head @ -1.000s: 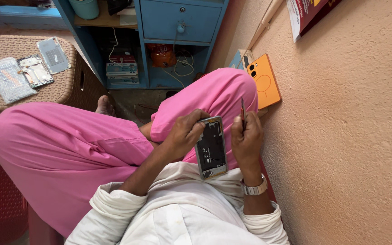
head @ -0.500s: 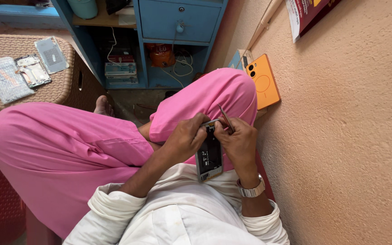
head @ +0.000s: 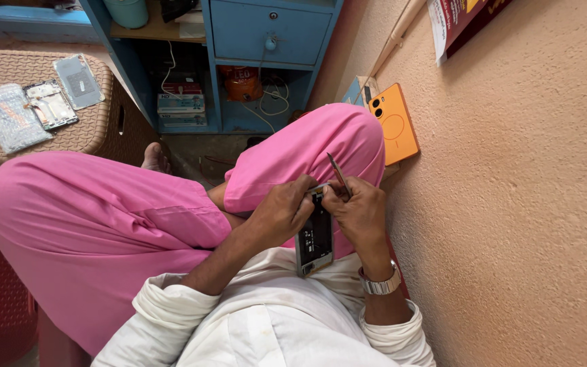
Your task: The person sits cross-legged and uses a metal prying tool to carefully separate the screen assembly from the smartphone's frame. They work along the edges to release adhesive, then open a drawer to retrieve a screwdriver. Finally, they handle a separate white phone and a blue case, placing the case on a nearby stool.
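2 hands meet over 1 opened phone (head: pixel 314 238) on the lap: the left hand (head: pixel 281 212) clamps its top edge, and the right hand (head: pixel 359 215) pinches 1 thin tool (head: pixel 338 171). The phone's long axis runs toward the knee, away from the body; the tool slants up-left.

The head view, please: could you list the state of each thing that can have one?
Opened phone: back cover off, insides showing, held over the lap.
Left hand: grips the phone's upper end.
Right hand: fingers pinch a thin tool, tip up.
Orange phone cover: leaning against the wall.
Blue drawer: shut.
Phone parts: flat on the wicker stool.
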